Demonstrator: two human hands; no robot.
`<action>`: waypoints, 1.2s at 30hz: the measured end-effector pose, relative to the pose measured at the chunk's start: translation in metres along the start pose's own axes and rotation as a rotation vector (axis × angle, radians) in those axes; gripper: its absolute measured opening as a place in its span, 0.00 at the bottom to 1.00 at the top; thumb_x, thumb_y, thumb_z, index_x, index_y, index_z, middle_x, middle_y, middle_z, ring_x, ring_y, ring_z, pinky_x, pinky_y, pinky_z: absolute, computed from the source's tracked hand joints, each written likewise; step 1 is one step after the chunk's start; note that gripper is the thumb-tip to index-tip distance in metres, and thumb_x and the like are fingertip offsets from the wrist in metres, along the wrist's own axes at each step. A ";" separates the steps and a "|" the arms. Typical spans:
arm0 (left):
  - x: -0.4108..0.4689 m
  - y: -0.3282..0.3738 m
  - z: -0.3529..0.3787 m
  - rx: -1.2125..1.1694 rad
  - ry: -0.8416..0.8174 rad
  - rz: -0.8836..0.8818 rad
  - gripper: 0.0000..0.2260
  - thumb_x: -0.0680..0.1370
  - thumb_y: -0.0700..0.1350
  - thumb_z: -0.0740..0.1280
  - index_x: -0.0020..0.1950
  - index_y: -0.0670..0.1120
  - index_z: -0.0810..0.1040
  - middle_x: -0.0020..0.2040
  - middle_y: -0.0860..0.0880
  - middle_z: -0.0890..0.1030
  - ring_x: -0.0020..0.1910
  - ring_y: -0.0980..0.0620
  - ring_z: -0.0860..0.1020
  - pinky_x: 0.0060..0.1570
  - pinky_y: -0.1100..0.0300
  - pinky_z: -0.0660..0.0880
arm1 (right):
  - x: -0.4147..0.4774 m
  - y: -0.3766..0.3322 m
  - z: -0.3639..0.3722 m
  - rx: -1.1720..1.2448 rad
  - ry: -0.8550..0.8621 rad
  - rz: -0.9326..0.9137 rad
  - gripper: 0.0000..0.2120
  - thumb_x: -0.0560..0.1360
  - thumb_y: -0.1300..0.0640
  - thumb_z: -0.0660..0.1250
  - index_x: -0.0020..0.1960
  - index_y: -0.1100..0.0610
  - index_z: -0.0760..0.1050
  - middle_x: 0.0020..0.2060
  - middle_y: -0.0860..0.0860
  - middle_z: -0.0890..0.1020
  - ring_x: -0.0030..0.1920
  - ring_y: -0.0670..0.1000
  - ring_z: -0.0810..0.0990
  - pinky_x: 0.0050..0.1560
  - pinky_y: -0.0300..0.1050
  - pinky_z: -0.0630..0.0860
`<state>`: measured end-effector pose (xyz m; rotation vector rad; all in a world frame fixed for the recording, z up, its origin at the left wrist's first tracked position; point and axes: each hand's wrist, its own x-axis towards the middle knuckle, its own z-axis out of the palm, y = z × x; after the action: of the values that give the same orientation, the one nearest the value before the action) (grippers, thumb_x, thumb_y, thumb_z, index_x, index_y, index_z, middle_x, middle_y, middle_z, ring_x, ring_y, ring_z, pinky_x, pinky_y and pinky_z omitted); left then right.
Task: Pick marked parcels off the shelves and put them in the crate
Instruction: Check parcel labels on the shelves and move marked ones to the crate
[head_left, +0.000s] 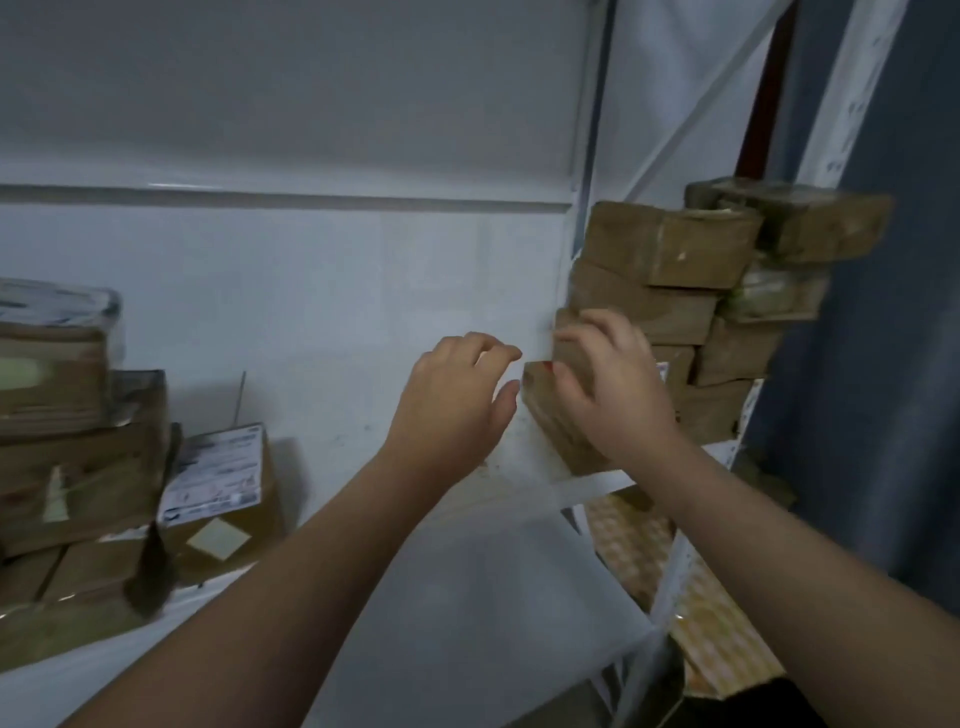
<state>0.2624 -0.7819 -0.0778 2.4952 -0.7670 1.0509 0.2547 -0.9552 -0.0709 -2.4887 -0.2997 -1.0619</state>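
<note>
Head view: stack of brown parcels (670, 249) at the far right end of the shelf (467, 571).
Low parcel (545, 421): taped cardboard, with a small red spot at its left corner; blurred.
Right hand (613, 384): fingers spread and resting on it, no closed grip.
Left hand (457, 395): open, just beside its left edge, not touching.
Advice: steady the boxes above while sliding it out.

Shelf board (493, 597) bare mid-span; parcel stack (78, 467) left, taller stack (675, 249) right beside upright (587, 156).
</note>
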 end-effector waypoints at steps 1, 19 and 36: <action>0.013 0.011 0.006 -0.030 -0.005 -0.002 0.13 0.78 0.47 0.63 0.61 0.45 0.78 0.57 0.46 0.79 0.56 0.45 0.76 0.55 0.51 0.72 | 0.003 0.012 -0.014 -0.026 0.025 0.009 0.14 0.75 0.58 0.67 0.60 0.57 0.76 0.65 0.56 0.72 0.66 0.57 0.67 0.65 0.54 0.65; 0.217 0.094 0.086 -0.152 -0.185 -0.143 0.34 0.74 0.59 0.68 0.76 0.56 0.55 0.72 0.41 0.64 0.61 0.40 0.74 0.57 0.50 0.72 | 0.069 0.136 -0.098 0.284 0.017 0.212 0.29 0.76 0.56 0.66 0.74 0.53 0.59 0.70 0.51 0.66 0.69 0.48 0.66 0.66 0.39 0.63; 0.141 0.116 0.086 -0.751 0.283 -0.141 0.19 0.77 0.37 0.65 0.62 0.55 0.66 0.66 0.50 0.69 0.63 0.61 0.70 0.61 0.64 0.72 | 0.057 0.122 -0.090 0.692 0.125 0.280 0.37 0.71 0.34 0.65 0.74 0.49 0.58 0.69 0.47 0.68 0.68 0.46 0.68 0.67 0.53 0.69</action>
<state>0.3238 -0.9658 -0.0227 1.6972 -0.7130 0.8332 0.2793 -1.1027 -0.0095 -1.7765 -0.2222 -0.8134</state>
